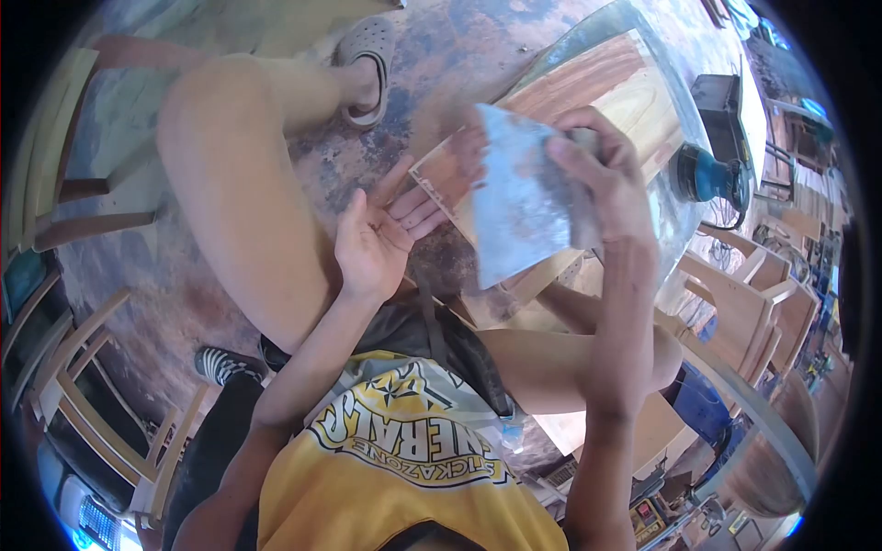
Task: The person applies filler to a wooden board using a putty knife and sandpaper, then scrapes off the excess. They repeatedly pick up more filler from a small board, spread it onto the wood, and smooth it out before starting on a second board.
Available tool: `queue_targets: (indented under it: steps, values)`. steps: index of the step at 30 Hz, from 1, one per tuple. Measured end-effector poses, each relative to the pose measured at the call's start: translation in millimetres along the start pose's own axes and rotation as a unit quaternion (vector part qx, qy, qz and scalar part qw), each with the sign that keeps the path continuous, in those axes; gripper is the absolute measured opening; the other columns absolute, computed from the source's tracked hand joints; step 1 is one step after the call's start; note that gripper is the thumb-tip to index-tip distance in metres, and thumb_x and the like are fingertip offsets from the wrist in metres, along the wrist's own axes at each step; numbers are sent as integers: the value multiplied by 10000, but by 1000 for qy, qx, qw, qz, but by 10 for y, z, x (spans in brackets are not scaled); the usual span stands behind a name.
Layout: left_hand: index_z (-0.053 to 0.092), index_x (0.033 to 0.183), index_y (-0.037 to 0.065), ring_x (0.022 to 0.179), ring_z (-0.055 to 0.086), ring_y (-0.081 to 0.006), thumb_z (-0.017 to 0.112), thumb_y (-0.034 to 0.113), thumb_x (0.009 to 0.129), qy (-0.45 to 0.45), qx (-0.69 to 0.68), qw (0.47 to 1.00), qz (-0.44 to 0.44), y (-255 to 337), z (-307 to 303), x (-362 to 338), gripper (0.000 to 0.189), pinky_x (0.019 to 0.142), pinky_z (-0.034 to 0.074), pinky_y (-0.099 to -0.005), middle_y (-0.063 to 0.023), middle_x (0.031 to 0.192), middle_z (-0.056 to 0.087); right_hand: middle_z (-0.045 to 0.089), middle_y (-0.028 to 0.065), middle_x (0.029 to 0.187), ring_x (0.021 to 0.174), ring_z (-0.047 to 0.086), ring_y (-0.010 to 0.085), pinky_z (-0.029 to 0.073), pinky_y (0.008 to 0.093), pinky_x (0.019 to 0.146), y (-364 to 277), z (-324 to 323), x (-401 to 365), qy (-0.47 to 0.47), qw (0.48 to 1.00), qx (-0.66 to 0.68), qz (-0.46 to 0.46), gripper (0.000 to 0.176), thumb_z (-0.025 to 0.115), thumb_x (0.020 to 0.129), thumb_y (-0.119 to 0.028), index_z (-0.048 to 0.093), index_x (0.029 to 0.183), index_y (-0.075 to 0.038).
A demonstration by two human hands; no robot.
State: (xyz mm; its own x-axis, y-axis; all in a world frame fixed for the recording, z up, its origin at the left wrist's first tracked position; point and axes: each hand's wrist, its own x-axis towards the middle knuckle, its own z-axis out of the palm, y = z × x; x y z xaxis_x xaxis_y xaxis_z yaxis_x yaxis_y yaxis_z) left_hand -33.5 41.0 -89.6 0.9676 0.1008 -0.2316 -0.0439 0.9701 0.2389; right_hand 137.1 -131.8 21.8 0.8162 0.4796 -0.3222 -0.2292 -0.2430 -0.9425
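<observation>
The desk (659, 48), round-edged and bluish, is being largely covered by a wooden panel (597, 83), whose surface is being marked by reddish-brown and pale bands. Above the panel, a pale blue-grey sheet (522, 202) is being held tilted; brownish mottling is being shown across it, and its outline is being softened by blur. The blue sander (706, 174) is being supported at the desk's right edge, close beside the panel. By the right hand (602, 170) the sheet is being gripped at its right side — forearm raised, thumb pressed on the face. The left hand (381, 234) is being held apart, palm up and fingers spread, near the panel's corner — whether the panel is being touched cannot be told.
</observation>
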Motion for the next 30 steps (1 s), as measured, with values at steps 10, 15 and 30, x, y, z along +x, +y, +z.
queue_targets:
  steps: [10, 15, 30]
  values:
    - [418, 1349, -45, 1236, 490, -295, 351, 410, 983, 185, 123, 971, 82, -4, 213, 408, 588, 1019, 356, -374, -237, 1320, 507, 595, -28, 788, 697, 510, 31, 374, 172, 633, -87, -363, -315, 82, 995, 45, 16, 197, 733, 808, -85, 617, 961, -38]
    - [439, 1321, -58, 1251, 478, -264, 517, 143, 925, 86, 469, 823, 309, 60, 146, 269, 450, 1072, 336, -388, -191, 1316, 512, 583, -32, 770, 678, 494, 20, 365, 187, 596, -268, -393, -474, 99, 994, 23, -32, 201, 731, 815, -86, 615, 968, -28]
    - [578, 1207, -20, 1195, 511, -336, 685, 118, 751, -52, 748, 592, 295, 274, 630, 286, 488, 1030, 374, -423, -200, 1269, 545, 586, -12, 717, 638, 496, 41, 390, 210, 562, 438, -272, -374, 176, 984, -27, 23, 153, 691, 813, -88, 627, 924, -5]
